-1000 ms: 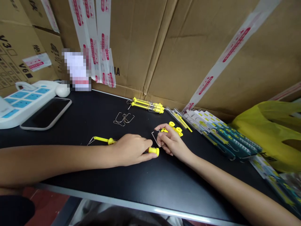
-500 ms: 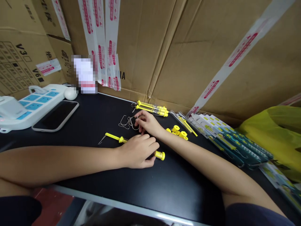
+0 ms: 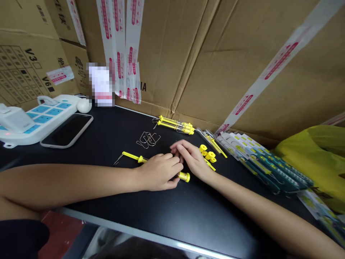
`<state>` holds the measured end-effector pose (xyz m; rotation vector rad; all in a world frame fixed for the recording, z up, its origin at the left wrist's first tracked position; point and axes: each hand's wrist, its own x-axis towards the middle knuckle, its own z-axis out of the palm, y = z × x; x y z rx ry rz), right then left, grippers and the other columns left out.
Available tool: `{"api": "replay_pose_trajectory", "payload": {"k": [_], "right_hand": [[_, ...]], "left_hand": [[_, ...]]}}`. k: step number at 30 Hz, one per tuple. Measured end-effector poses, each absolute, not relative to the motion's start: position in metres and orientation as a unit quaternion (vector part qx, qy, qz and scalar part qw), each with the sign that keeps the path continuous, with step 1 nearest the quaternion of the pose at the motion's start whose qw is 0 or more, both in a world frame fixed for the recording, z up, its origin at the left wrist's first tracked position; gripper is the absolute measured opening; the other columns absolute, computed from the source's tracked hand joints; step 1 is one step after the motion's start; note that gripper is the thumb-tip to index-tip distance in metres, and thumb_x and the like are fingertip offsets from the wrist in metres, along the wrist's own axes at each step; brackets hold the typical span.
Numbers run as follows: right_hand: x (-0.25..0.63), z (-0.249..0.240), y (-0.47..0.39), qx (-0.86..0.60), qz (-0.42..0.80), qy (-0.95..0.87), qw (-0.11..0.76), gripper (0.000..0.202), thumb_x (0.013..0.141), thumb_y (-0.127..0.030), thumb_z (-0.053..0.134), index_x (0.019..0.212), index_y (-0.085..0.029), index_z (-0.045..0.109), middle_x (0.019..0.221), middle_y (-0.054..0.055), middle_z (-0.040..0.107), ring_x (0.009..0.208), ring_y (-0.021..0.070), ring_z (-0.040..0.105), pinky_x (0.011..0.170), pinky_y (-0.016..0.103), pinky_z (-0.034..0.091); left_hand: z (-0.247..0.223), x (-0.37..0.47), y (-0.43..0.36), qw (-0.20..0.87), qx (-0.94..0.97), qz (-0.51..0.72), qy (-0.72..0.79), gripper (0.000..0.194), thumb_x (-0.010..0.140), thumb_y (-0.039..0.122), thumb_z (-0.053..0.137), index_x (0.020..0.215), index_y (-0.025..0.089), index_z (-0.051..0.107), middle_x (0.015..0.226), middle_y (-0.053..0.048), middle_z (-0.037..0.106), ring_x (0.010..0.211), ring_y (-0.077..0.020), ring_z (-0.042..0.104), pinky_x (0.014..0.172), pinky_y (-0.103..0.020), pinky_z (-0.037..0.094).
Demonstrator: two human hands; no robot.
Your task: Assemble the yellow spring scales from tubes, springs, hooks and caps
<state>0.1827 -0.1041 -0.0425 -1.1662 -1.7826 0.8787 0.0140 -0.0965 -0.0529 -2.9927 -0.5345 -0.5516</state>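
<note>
My left hand (image 3: pixel 161 172) is wrapped round a yellow plastic tool (image 3: pixel 184 176) that lies low over the black table. The tool's thin arm with a bent metal wire tip sticks out to the left, and a clear barrel with a yellow end cap shows on the right. Close against the left fingertips is my right hand (image 3: pixel 190 156), its fingers curled inward. Whatever those fingers hold, if anything, is hidden. Several bent wire hooks (image 3: pixel 147 139) lie in a loose tangle just beyond the hands. Small yellow plastic caps (image 3: pixel 209 155) sit behind my right hand.
Several assembled yellow tools (image 3: pixel 176 125) lie at the back, beside clear tubes (image 3: pixel 207 135). Carded packages (image 3: pixel 265 158) and a yellow bag (image 3: pixel 315 154) are on the right. A phone (image 3: pixel 67 130) and power strip (image 3: pixel 43 117) stand left. Cardboard (image 3: pixel 194 64) walls the back.
My right hand has moved right and nearer, from the wire hooks to beside my left hand. The left hand keeps its hold on the tool. The view has shifted slightly.
</note>
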Motion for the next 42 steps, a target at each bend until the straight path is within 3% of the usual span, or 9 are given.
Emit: {"api": "replay_pose_trajectory", "payload": {"k": [3, 5, 8, 17, 26, 32, 36, 38, 42], "right_hand": [[0.209, -0.048, -0.136, -0.467, 0.292, -0.750, 0.367, 0.026, 0.095, -0.035, 0.038, 0.099, -0.019, 0.057, 0.086, 0.005, 0.058, 0.078, 0.0158, 0.055, 0.069, 0.030, 0.047], [0.221, -0.052, -0.150, -0.463, 0.243, -0.783, 0.336, 0.022, 0.090, -0.035, 0.049, 0.105, -0.020, 0.055, 0.092, 0.006, 0.058, 0.082, 0.0181, 0.054, 0.075, 0.034, 0.045], [0.227, -0.054, -0.157, -0.458, 0.186, -0.818, 0.296, 0.038, 0.078, -0.036, 0.066, 0.110, -0.021, 0.052, 0.097, 0.007, 0.057, 0.086, 0.0208, 0.052, 0.078, 0.036, 0.044], [0.227, -0.056, -0.151, -0.437, 0.156, -0.834, 0.298, 0.017, 0.079, -0.031, 0.065, 0.087, -0.020, 0.054, 0.089, 0.006, 0.057, 0.085, 0.0199, 0.053, 0.077, 0.035, 0.043], [0.230, -0.056, -0.154, -0.470, 0.196, -0.802, 0.312, 0.013, 0.080, -0.026, 0.062, 0.087, -0.020, 0.053, 0.084, 0.003, 0.057, 0.076, 0.0161, 0.052, 0.070, 0.030, 0.043], [0.228, -0.052, -0.156, -0.492, 0.261, -0.741, 0.375, 0.014, 0.081, -0.031, 0.060, 0.087, -0.020, 0.053, 0.079, 0.001, 0.057, 0.065, 0.0128, 0.053, 0.059, 0.025, 0.043], [0.246, -0.030, -0.152, -0.544, 0.194, -0.701, 0.418, 0.017, 0.082, -0.035, 0.059, 0.087, -0.019, 0.053, 0.076, 0.001, 0.057, 0.064, 0.0130, 0.054, 0.057, 0.024, 0.043], [0.267, -0.016, -0.147, -0.596, 0.115, -0.698, 0.380, 0.019, 0.081, -0.036, 0.059, 0.085, -0.019, 0.054, 0.069, 0.000, 0.054, 0.058, 0.0119, 0.050, 0.051, 0.023, 0.039], [0.312, -0.003, -0.136, -0.674, 0.016, -0.712, 0.196, 0.018, 0.077, -0.034, 0.060, 0.083, -0.019, 0.054, 0.056, -0.004, 0.048, 0.048, 0.0111, 0.045, 0.047, 0.023, 0.034]], "left_hand": [[-0.052, 0.014, -0.097, 0.021, -0.968, -0.181, -0.173, 0.018, 0.087, 0.032, 0.046, 0.091, 0.016, 0.053, 0.089, -0.005, 0.057, 0.083, -0.0198, 0.051, 0.070, -0.031, 0.042], [-0.051, 0.013, -0.097, 0.017, -0.970, -0.179, -0.167, 0.017, 0.087, 0.032, 0.046, 0.091, 0.017, 0.053, 0.088, -0.004, 0.056, 0.081, -0.0191, 0.051, 0.069, -0.030, 0.041], [-0.049, 0.012, -0.097, 0.015, -0.971, -0.179, -0.157, 0.016, 0.089, 0.031, 0.044, 0.092, 0.018, 0.053, 0.088, -0.003, 0.056, 0.079, -0.0179, 0.050, 0.068, -0.029, 0.039], [-0.048, 0.012, -0.095, -0.009, -0.970, -0.176, -0.165, 0.017, 0.089, 0.030, 0.044, 0.093, 0.017, 0.055, 0.087, -0.002, 0.056, 0.078, -0.0157, 0.050, 0.070, -0.027, 0.038], [-0.048, 0.012, -0.091, -0.014, -0.968, -0.179, -0.178, 0.016, 0.088, 0.029, 0.045, 0.092, 0.017, 0.055, 0.088, -0.002, 0.056, 0.080, -0.0162, 0.050, 0.072, -0.027, 0.039], [-0.046, 0.011, -0.089, -0.003, -0.962, -0.194, -0.194, 0.016, 0.088, 0.030, 0.045, 0.091, 0.018, 0.055, 0.087, -0.002, 0.056, 0.080, -0.0163, 0.050, 0.070, -0.028, 0.038], [-0.047, 0.011, -0.089, 0.008, -0.961, -0.195, -0.194, 0.017, 0.088, 0.030, 0.045, 0.092, 0.018, 0.056, 0.086, -0.001, 0.056, 0.079, -0.0161, 0.049, 0.069, -0.028, 0.037], [-0.048, 0.011, -0.088, 0.009, -0.963, -0.194, -0.187, 0.017, 0.088, 0.031, 0.046, 0.092, 0.018, 0.057, 0.086, -0.001, 0.057, 0.079, -0.0157, 0.049, 0.069, -0.028, 0.036], [-0.050, 0.012, -0.087, 0.008, -0.965, -0.191, -0.181, 0.018, 0.088, 0.033, 0.048, 0.091, 0.019, 0.059, 0.087, 0.000, 0.057, 0.080, -0.0153, 0.050, 0.069, -0.027, 0.036]]}}
